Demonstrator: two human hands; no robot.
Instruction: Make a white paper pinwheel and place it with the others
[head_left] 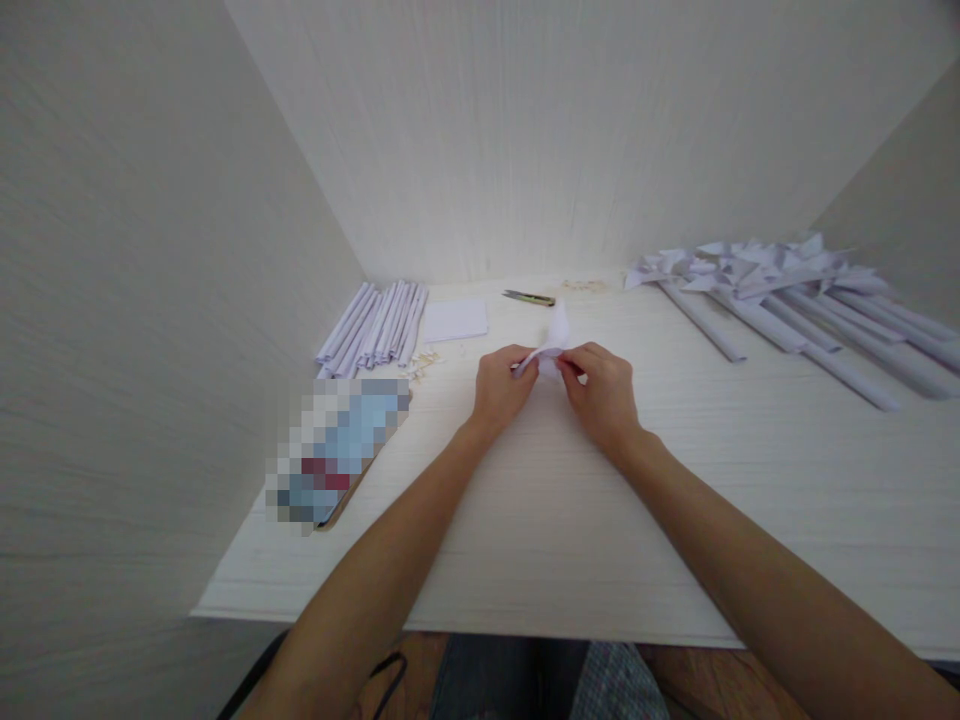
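Both hands [555,385] pinch a small, seemingly folded white paper [556,335].

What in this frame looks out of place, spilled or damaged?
Little stands out. Small pale scraps lie scattered on the table beside the stack of paper rolls, and more near the scissors. Both hands, left and right, hold a folded paper piece normally.

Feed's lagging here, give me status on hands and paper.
Left hand and right hand both pinching the folded paper piece above the table. Nothing between them; snips lie behind.
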